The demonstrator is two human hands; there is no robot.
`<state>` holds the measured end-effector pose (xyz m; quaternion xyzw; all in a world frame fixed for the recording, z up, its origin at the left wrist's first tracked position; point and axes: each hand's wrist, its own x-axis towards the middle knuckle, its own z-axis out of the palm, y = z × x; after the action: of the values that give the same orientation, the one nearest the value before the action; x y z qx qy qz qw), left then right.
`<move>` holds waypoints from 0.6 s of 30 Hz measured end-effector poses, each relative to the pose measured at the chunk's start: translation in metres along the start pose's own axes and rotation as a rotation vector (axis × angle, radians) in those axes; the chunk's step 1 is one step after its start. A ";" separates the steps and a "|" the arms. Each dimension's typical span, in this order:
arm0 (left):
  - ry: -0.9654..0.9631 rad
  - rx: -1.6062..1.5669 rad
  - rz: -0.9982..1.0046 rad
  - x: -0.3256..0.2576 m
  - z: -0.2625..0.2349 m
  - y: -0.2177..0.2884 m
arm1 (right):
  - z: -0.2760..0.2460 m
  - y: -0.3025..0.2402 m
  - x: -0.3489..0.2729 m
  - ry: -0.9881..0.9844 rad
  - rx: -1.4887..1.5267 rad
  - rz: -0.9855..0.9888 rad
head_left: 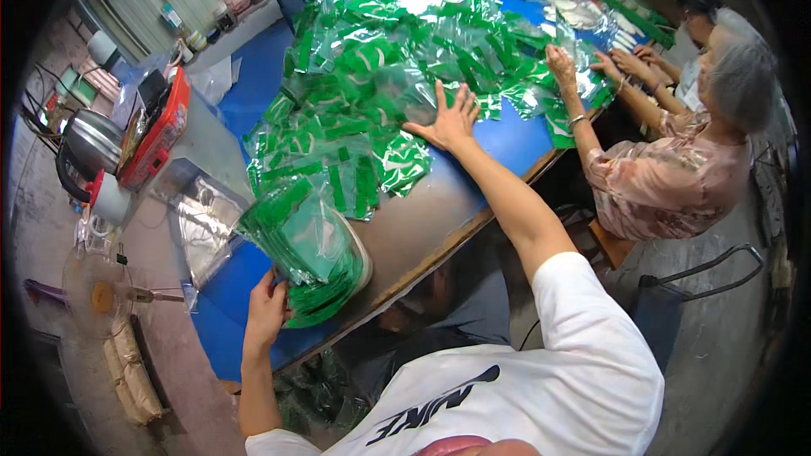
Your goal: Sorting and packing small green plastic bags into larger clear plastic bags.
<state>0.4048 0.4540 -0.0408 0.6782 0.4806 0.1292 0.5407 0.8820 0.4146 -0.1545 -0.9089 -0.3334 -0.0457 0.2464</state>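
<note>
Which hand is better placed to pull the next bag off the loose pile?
Right, probably. The right hand lies spread flat on the loose green-and-clear bags. The left hand is occupied, gripping the gathered stack of bags at the table's near edge.

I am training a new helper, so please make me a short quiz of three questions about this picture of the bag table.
1. True or false: the left hand holds a stack of green bags.
2. Where does the right hand lie? A) flat on the loose bags, fingers spread; B) on the red machine; C) in the air above the floor.
3. Fill in: the table has a brown top, partly under a ____ cover.

Key: 1 true; 2 A; 3 blue.
</note>
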 end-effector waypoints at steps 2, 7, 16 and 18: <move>0.036 0.052 -0.031 -0.006 0.005 0.015 | 0.018 -0.013 0.010 0.020 0.003 0.017; 0.048 0.064 0.008 -0.019 0.008 0.028 | 0.037 -0.053 -0.021 0.103 0.101 -0.118; -0.145 -0.056 0.084 0.005 0.072 0.056 | 0.008 -0.036 -0.050 -0.078 0.347 -0.236; -0.191 -0.093 0.060 0.021 0.094 0.059 | -0.006 0.002 -0.048 -0.011 0.527 -0.350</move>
<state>0.5111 0.4157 -0.0330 0.6756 0.3997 0.1024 0.6110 0.8461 0.3823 -0.1615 -0.7427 -0.4865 0.0054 0.4600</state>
